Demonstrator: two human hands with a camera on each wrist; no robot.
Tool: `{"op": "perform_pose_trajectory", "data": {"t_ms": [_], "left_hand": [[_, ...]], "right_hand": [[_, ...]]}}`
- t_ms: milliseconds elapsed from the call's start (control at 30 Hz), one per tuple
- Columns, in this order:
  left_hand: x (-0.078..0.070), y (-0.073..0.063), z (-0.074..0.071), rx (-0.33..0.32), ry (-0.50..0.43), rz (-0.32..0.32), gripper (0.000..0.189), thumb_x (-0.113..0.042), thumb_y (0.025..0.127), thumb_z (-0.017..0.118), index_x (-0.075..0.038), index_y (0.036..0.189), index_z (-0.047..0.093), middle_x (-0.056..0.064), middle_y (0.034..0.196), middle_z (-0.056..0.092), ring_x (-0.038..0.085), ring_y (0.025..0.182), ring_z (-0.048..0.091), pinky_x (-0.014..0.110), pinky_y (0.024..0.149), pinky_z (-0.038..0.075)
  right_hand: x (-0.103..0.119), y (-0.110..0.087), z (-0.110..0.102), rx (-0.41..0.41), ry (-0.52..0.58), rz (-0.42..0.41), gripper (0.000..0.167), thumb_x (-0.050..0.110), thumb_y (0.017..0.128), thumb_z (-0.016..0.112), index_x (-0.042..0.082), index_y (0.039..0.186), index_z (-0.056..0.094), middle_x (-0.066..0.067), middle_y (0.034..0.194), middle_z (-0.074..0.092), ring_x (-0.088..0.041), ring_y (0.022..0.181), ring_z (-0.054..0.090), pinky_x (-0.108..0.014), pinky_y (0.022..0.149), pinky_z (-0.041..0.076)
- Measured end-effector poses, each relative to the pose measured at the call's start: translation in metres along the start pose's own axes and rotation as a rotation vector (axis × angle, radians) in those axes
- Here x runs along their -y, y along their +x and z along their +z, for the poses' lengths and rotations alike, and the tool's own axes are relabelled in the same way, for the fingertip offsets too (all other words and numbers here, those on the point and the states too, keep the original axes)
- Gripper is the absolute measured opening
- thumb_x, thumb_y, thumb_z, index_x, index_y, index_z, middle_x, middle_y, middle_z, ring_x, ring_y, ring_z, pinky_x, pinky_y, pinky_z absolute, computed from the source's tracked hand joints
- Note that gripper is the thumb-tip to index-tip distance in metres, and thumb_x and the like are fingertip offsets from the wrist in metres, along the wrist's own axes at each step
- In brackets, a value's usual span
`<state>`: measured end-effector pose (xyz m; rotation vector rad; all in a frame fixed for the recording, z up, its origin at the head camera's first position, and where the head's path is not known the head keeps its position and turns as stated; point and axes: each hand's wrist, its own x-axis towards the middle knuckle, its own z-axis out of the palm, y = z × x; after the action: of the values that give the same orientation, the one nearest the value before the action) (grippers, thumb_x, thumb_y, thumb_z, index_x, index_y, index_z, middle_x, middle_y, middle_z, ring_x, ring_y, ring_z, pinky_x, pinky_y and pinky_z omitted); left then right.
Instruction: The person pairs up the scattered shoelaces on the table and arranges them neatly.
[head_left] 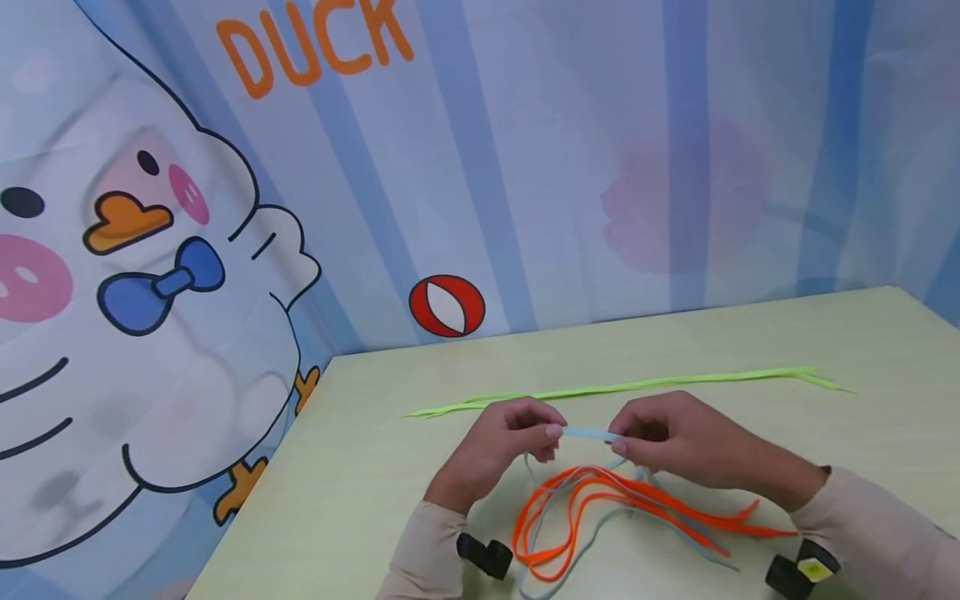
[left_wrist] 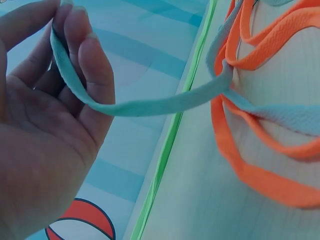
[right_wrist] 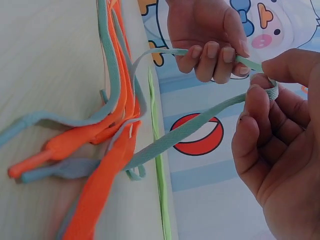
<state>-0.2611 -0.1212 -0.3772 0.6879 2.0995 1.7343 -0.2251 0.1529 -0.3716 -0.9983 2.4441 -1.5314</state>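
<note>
Between both hands a short stretch of a light blue shoelace (head_left: 588, 433) is held taut above the table. My left hand (head_left: 510, 437) pinches it on one side; in the left wrist view the lace (left_wrist: 145, 107) hangs from the fingertips in a curve. On the other side my right hand (head_left: 682, 442) pinches it between thumb and finger, as the right wrist view shows, with the lace (right_wrist: 192, 126) running down from there. Below the hands lies a loose, looped bundle of orange shoelaces (head_left: 573, 521) mixed with light blue lengths. Their tipped ends (right_wrist: 30, 162) point toward the right sleeve.
Behind the hands, lime green shoelaces (head_left: 637, 386) lie stretched lengthwise across the pale table (head_left: 315, 500). A printed curtain (head_left: 555, 167) with a cartoon duck hangs along the back and left of the table. Black wrist cameras (head_left: 483, 556) sit close to the orange bundle.
</note>
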Motion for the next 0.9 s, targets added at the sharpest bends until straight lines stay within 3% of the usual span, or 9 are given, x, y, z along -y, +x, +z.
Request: {"op": "perform_pose_trajectory", "data": {"t_ms": [167,600,900], "left_hand": [[0.001,-0.001,-0.003,-0.007,-0.011,0.004,0.021,-0.017,0.096,0.068,-0.004,0.112,0.069,0.008,0.094,0.064,0.02,0.078,0.062,0.033,0.078,0.053],[0.001,0.0,-0.009,-0.017,-0.019,-0.003,0.022,-0.014,0.094,0.07,0.0,0.111,0.069,0.007,0.094,0.062,0.019,0.075,0.059,0.032,0.077,0.052],[0.003,-0.002,-0.014,-0.043,-0.01,-0.006,0.029,-0.015,0.095,0.068,0.006,0.116,0.067,0.009,0.094,0.061,0.019,0.074,0.057,0.032,0.08,0.05]], "right_hand": [[0.001,0.0,-0.002,-0.024,-0.017,-0.021,0.008,0.02,0.094,0.072,0.014,0.101,0.07,0.001,0.073,0.06,-0.013,0.058,0.051,-0.027,0.053,0.044],[0.009,-0.001,-0.009,-0.096,-0.142,-0.003,0.011,0.019,0.095,0.07,0.013,0.105,0.071,0.005,0.072,0.059,-0.011,0.06,0.053,-0.026,0.055,0.046],[0.013,-0.003,-0.016,-0.102,-0.155,-0.004,0.015,0.02,0.097,0.068,0.012,0.109,0.073,0.006,0.07,0.057,-0.01,0.057,0.051,-0.026,0.053,0.044]]}}
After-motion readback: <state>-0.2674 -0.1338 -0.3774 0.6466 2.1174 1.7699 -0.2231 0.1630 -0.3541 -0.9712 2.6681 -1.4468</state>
